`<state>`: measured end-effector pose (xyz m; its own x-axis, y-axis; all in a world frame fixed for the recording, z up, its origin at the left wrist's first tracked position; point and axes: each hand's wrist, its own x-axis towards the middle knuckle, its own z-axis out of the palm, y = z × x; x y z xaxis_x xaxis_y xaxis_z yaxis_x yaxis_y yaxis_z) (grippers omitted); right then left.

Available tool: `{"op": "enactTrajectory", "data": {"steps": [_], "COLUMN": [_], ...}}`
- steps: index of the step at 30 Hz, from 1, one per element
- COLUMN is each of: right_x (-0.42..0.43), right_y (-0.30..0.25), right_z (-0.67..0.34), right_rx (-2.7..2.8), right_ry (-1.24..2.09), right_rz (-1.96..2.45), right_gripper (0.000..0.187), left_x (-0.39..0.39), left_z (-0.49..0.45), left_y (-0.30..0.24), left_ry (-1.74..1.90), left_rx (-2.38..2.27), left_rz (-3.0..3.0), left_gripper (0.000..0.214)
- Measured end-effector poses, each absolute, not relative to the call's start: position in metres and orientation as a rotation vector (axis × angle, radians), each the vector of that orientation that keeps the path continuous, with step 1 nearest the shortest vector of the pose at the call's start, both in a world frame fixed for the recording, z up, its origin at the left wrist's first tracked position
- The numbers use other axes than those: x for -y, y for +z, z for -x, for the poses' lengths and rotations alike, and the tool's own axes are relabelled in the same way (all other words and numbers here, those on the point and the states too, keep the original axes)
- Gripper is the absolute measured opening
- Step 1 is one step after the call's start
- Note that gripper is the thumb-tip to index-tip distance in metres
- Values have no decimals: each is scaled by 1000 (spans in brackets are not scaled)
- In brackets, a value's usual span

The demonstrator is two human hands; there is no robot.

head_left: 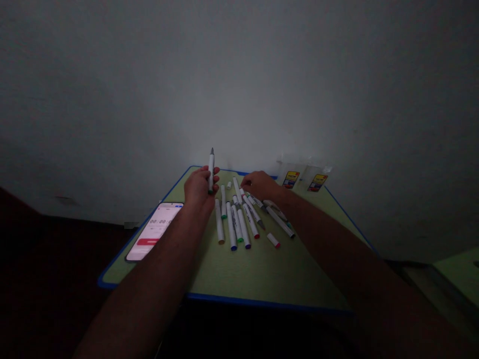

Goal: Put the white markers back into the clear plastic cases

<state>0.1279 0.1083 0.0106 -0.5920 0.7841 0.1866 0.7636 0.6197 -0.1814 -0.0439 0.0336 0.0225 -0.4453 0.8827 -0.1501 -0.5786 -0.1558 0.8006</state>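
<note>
Two hands are set apart over the pale green tabletop (224, 274) I'm watching. The left hand (195, 187) is closed around a white marker (211, 167), held nearly upright, grey tip up and green end down. The right hand (262, 183) bends in over the far side of the scattered markers (244, 227); I cannot tell whether it grips anything. Those lie loosely together between the arms, a pink-ended cap (273, 240) just beside them on the near side. Farther left I see a lit phone (160, 219); at the far right, clear packaging (312, 165) with two labels stands near the wall (239, 89).
</note>
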Motion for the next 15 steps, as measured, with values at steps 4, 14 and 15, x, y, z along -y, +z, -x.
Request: {"op": "enactTrajectory", "data": {"steps": [4,14,15], "right_x": [-131,-145,-144], "right_y": [5,3,3], "right_z": [-98,-62,-62], "right_rx": [2654,2990,2992], "right_ry": [38,-93,-94], "right_rz": [1282,1348,1333], "right_gripper": [30,43,41], "left_x": [-34,-33,-33], "left_z": [46,44,43], "left_y": [23,29,30], "left_ry": [1799,1829,1831], "left_rx": [-1014,-978,-978], "left_rz": [-415,-322,-323], "left_gripper": [26,26,26]}}
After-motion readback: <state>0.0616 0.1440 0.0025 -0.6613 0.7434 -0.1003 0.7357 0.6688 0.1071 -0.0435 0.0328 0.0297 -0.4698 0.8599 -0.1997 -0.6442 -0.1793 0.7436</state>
